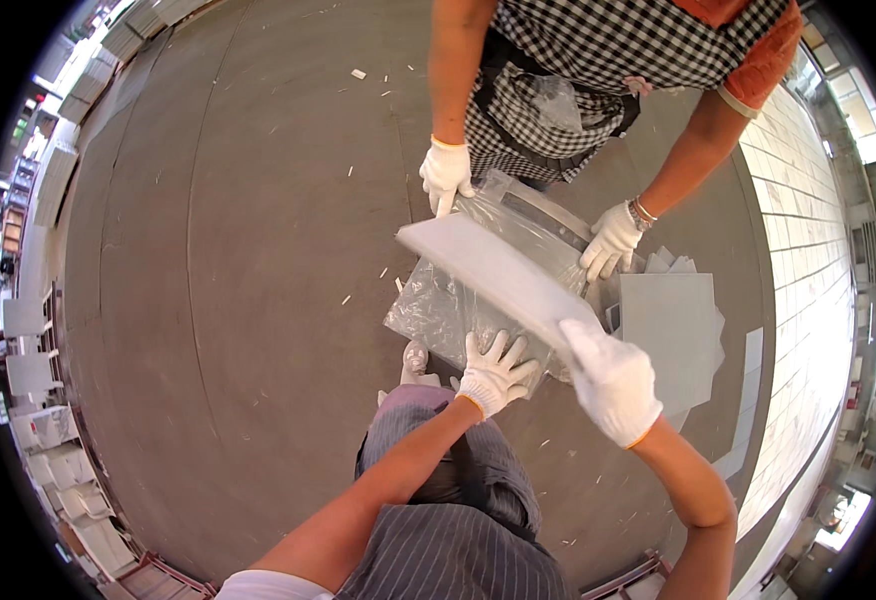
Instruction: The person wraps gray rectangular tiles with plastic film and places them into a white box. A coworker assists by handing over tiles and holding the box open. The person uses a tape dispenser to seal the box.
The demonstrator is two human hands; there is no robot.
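A flat grey panel (498,268) lies tilted across a clear plastic bag (438,305). My right hand (610,378), in a white glove, grips the panel's near end. My left hand (496,370), also gloved, rests with fingers spread on the bag's near edge under the panel. Opposite me a person in a checked apron holds the bag's far side with two gloved hands (447,174) (613,238).
A stack of grey square panels (673,330) lies on the floor to the right, with a pale strip (748,400) beside it. The grey floor (228,260) carries small white scraps. White tiled wall at right; shelves of pale items along the left rim.
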